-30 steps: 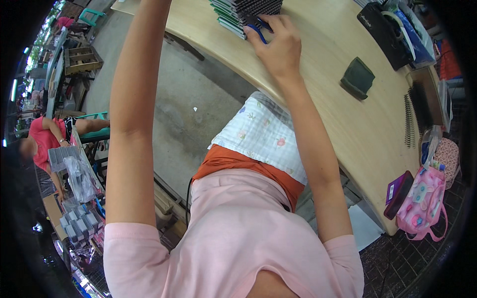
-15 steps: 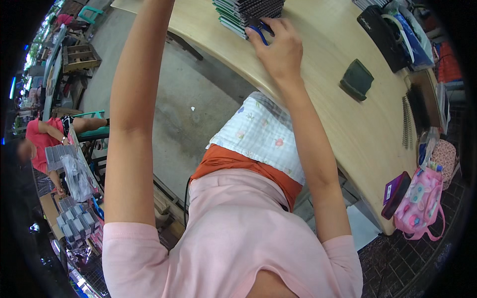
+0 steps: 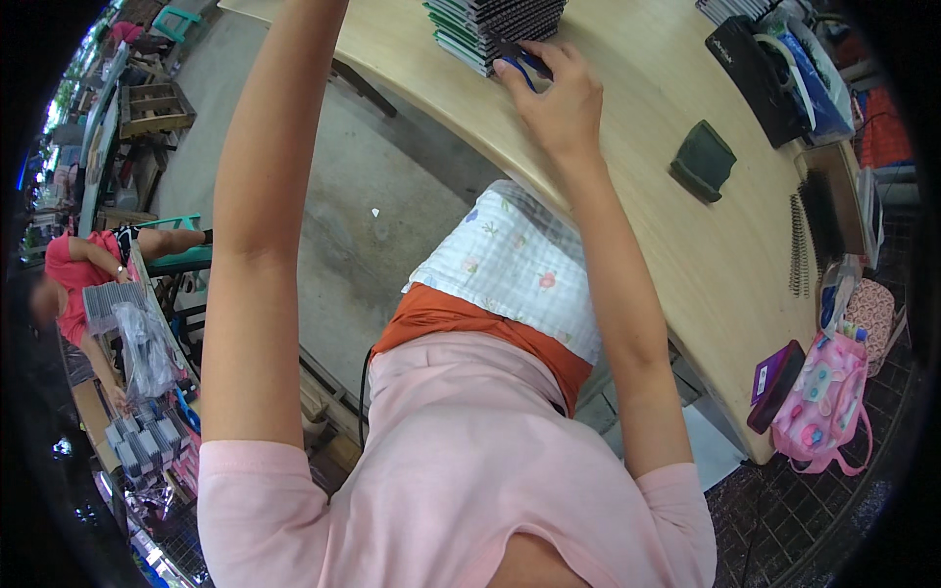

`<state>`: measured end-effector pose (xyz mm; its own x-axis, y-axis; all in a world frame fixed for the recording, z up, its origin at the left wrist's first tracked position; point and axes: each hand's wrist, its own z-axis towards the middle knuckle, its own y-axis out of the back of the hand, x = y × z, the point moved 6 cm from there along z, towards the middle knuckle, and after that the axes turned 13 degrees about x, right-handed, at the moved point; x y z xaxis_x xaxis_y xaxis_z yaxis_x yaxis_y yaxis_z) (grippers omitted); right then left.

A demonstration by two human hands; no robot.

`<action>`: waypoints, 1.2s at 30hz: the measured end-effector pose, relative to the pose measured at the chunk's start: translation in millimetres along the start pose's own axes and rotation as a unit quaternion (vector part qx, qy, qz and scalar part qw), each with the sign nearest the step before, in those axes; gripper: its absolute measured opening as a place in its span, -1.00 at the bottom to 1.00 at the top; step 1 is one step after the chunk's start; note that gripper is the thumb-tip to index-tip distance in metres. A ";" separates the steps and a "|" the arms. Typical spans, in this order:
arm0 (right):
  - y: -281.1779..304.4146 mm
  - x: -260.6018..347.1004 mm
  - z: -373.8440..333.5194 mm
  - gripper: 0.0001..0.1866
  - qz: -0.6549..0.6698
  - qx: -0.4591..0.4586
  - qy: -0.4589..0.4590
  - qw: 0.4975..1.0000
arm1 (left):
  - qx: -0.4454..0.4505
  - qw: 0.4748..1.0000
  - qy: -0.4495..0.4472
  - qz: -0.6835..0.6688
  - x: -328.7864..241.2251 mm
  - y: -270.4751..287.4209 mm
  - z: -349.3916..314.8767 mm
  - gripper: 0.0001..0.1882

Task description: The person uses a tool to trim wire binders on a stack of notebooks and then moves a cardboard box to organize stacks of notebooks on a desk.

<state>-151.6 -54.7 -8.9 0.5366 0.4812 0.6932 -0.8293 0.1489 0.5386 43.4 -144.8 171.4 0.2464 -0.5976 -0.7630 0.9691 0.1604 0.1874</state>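
One left arm (image 3: pixel 265 196) is pointing toward twelve o'clock, its hand lying out of view. One coil-bound book stack (image 3: pixel 520 18) is standing on the desk (image 3: pixel 637 59) at eleven o'clock from the right hand (image 3: pixel 566 96), whose grip is grasping one blue-handled tool (image 3: pixel 510 49), long axis running eleven to five. One dark green block (image 3: pixel 703 162) is lying at four.

Bare table (image 3: pixel 657 78) right of upper centre leaves passage; a notebook stack (image 3: pixel 495 34) blocks top centre, a green block (image 3: pixel 703 162) and black case (image 3: pixel 760 78) upper right.
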 end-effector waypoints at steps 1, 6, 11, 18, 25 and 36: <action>0.5 -2.4 -2.0 -0.64 -0.016 -0.009 0.009 1.000 | 0.002 1.000 0.018 -0.002 -1.9 -4.5 -2.1 -0.66; -8.6 1.4 3.1 -0.63 0.022 0.013 0.004 1.000 | -0.006 1.000 -0.021 -0.006 5.7 10.0 8.8 -0.66; -31.1 -39.6 7.7 -0.67 0.467 0.232 -0.314 0.793 | 0.005 1.000 0.027 -0.003 0.1 -0.3 1.0 -0.66; -6.4 0.6 -3.8 -0.62 -0.017 0.003 0.004 1.000 | 0.001 1.000 -0.012 -0.002 4.5 6.8 5.2 -0.65; -27.5 -46.9 5.6 -0.65 0.267 0.203 -0.267 0.903 | 0.002 1.000 0.017 -0.013 2.7 -2.0 4.4 -0.65; -9.8 -5.4 -7.2 -0.60 -0.048 -0.024 0.040 0.998 | 0.009 1.000 -0.011 -0.004 4.1 1.8 3.5 -0.64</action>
<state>-147.5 -52.5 -21.4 0.6017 0.5294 0.5981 -0.7821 0.2384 0.5758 46.2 -149.7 170.7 0.2385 -0.6161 -0.7507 0.9711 0.1415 0.1924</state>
